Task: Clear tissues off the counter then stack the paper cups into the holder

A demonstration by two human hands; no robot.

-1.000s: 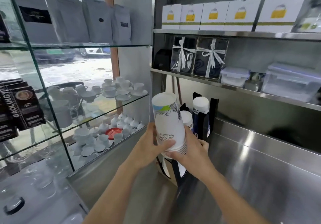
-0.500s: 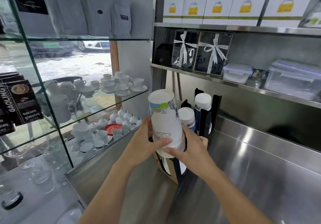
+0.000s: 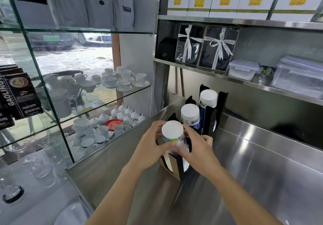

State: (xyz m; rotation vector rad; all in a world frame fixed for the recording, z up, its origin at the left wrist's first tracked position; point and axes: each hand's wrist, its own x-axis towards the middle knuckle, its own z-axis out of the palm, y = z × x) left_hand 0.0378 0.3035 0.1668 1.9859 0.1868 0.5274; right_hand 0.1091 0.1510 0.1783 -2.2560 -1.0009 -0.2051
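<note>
Where the glass shelves (image 3: 104,100) fill the left side of the view, black coffee bags (image 3: 19,95) stand at the far left, grey pouches (image 3: 97,4) line the top shelf, and white teacups (image 3: 120,79) and a red saucer (image 3: 114,123) sit on the lower ones. A steel wall (image 3: 108,156) closes off the left edge of the tabletop (image 3: 262,181). Just right of it, at the tabletop's back left corner, stands the black cup holder (image 3: 210,118) with three slots in a row running back toward the wall. The left hand (image 3: 150,148) wraps its fingers and thumb around the left side of a stack of paper cups (image 3: 172,131), bottom end up, which sits low in the nearest slot. The right hand (image 3: 197,151) closes on the stack's right side, thumb across the front, fingers curled over the holder's black divider. Both hands touch the stack, and their thumbs nearly meet. Behind it, a second stack (image 3: 190,112) with blue print fills the middle slot, and a third stack (image 3: 208,98) stands higher in the rear slot. The rest of the tabletop stretches bare and shiny toward the right edge. Above, on the steel shelves (image 3: 244,22), white boxes (image 3: 225,1) with yellow marks fill the top row, two dark gift boxes (image 3: 206,46) tied with white ribbon sit below, and clear plastic tubs (image 3: 297,76) lie further right.
</note>
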